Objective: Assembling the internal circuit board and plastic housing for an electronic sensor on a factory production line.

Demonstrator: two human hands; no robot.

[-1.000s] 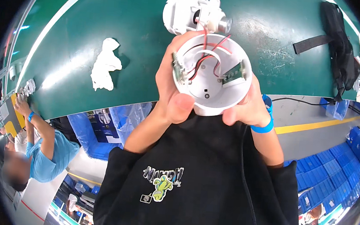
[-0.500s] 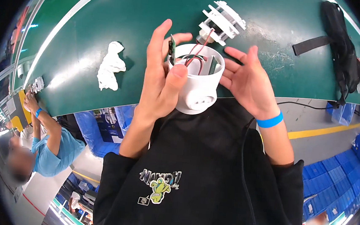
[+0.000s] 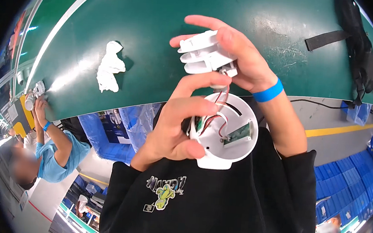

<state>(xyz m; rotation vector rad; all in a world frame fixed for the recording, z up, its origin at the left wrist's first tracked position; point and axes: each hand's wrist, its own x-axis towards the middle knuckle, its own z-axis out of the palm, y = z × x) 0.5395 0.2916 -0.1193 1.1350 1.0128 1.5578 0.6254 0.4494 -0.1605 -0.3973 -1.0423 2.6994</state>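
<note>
My left hand (image 3: 166, 126) grips the wall of a white round plastic housing (image 3: 235, 152), tilted so its open end faces me. Inside it a green circuit board (image 3: 237, 135) stands against the wall, and another board is partly hidden by my fingers. Above the housing, my right hand (image 3: 248, 60) holds a white tiered plastic assembly (image 3: 202, 52) of stacked plates, its thumb over the top. Thin red and dark wires (image 3: 223, 99) run between the assembly and the housing.
A crumpled white cloth (image 3: 110, 66) lies on the green table (image 3: 153, 39) to the left. At the right are a black bag with a strap (image 3: 328, 41) and a cable. A co-worker in blue (image 3: 63, 155) handles white parts at far left. Blue bins (image 3: 348, 182) stand right.
My right hand has taken hold of the tiered assembly and lifted it off the table, toward the left. The housing has come nearer my body and tipped so its inside shows.
</note>
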